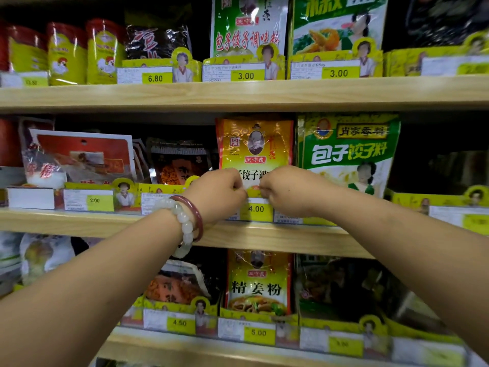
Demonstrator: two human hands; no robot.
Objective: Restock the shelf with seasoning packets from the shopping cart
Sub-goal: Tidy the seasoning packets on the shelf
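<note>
Two bare forearms are stretched from the lower corners toward the middle shelf [79, 221], the left one ringed at the wrist by a white bead bracelet [184, 223] and a dark red bangle [195, 215]. The left hand [217, 194] and the right hand [285, 190] are held close together, both with fingers curled, and the lower edge of an orange packet [255, 147] is pinched between them. The packet is stood upright on the middle shelf, behind a yellow price tag [256, 209] marked 4.00, which is partly covered by the hands. Just to its right a green packet [349, 152] is stood, touching or nearly touching it; to its left a dark packet [180, 162] and, further left, a red packet [87, 154] are leaned back. Below, on the lower shelf [211, 348], a yellow packet [258, 282] is seen behind a 5.00 tag. Above, on the top shelf [238, 94], two green packets are set behind tags marked 3.00, a black packet [156, 41] behind a 6.80 tag, and yellow pouches [66, 54] with red tops are lined up at the far left.
</note>
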